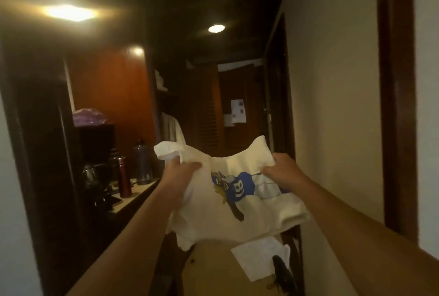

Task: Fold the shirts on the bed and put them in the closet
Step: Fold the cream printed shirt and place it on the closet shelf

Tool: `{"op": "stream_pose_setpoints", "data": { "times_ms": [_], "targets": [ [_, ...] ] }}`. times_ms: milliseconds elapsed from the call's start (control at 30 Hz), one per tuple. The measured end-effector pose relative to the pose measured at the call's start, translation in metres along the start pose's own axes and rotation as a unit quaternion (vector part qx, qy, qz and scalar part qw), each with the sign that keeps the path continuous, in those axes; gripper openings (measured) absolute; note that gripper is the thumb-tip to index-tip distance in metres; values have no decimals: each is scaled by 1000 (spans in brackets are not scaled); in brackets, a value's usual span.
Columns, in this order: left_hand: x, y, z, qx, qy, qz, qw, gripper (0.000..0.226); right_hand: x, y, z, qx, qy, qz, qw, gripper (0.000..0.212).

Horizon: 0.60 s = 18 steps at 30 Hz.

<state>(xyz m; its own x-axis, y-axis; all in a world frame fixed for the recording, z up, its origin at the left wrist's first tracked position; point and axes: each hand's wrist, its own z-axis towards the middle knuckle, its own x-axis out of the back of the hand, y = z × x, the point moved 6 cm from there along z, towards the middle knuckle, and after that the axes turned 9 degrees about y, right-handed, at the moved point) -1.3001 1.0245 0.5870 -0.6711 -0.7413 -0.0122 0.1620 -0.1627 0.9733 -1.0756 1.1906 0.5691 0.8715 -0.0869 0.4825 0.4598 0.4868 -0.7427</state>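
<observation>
Two hands hold a folded white shirt [228, 198] with a blue cartoon print out in front, chest-high, in a narrow hallway. Left hand [177, 172] and right hand [282, 172] each have fingers curled around the shirt's far edge, thumbs on top. The near edge sags; supporting it from beneath would likely keep the fold intact. An open closet [171, 115] with hanging clothes lies ahead on the left. A table [133, 197] with bottles crowds the left; a wall [332, 105] runs close on the right.
</observation>
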Motion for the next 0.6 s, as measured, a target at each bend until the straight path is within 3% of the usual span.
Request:
{"op": "stream_pose_setpoints", "data": {
  "times_ms": [200, 333, 367, 467, 600],
  "targets": [
    [15, -68, 91, 21, 45, 53, 997, 44, -112, 20, 79, 9, -53, 1, 999, 16],
    [20, -100, 160, 44, 68, 52, 995, 18, -175, 27, 127, 18, -65, -1, 998, 19],
    [19, -110, 180, 49, 66, 51, 995, 17, -192, 30, 140, 19, -64, -4, 998, 19],
    [13, -140, 235, 39, 47, 79, 995, 46, -243, 44, 176, 11, -56, -12, 998, 19],
    [-3, -180, 297, 57, 5, 90, 994, 32, -298, 68, 217, -9, -45, -40, 998, 8]
  ]
}}
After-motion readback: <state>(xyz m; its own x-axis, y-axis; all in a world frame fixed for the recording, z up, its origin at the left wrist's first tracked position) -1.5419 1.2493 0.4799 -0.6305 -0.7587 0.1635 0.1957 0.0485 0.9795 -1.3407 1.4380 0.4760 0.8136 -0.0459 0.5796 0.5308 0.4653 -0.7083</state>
